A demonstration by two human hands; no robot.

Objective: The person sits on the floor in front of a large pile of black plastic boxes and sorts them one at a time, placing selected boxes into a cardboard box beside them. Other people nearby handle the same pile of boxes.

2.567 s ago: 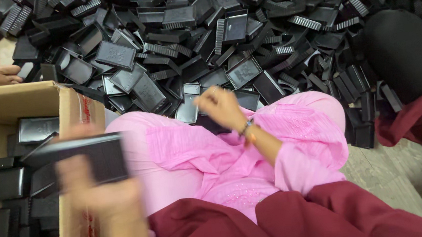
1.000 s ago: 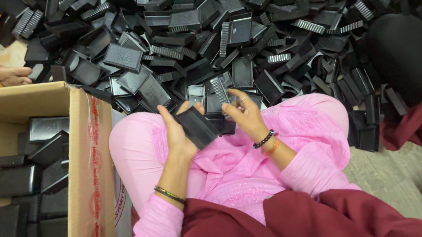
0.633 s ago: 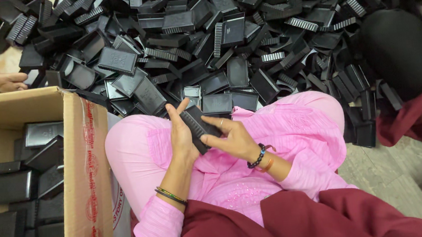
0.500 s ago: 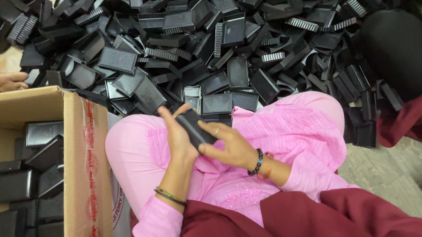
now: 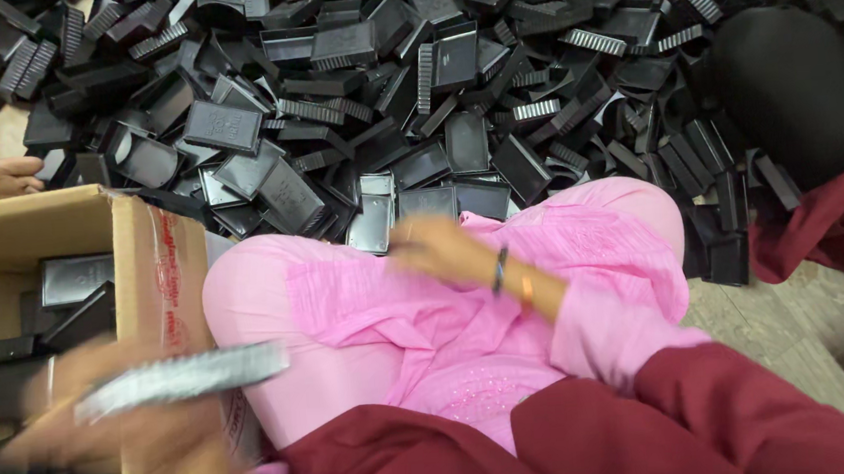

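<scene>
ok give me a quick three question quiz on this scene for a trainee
1. True or false: the left hand holds a flat black tray over the cardboard box.
2. Where is the right hand?
A. inside the box
B. over the pink lap, near the pile of black trays
C. on the wooden floor
3. Fill in: the trays already in the box are ____ in colour.

Key: 1 true; 2 B; 3 black
</scene>
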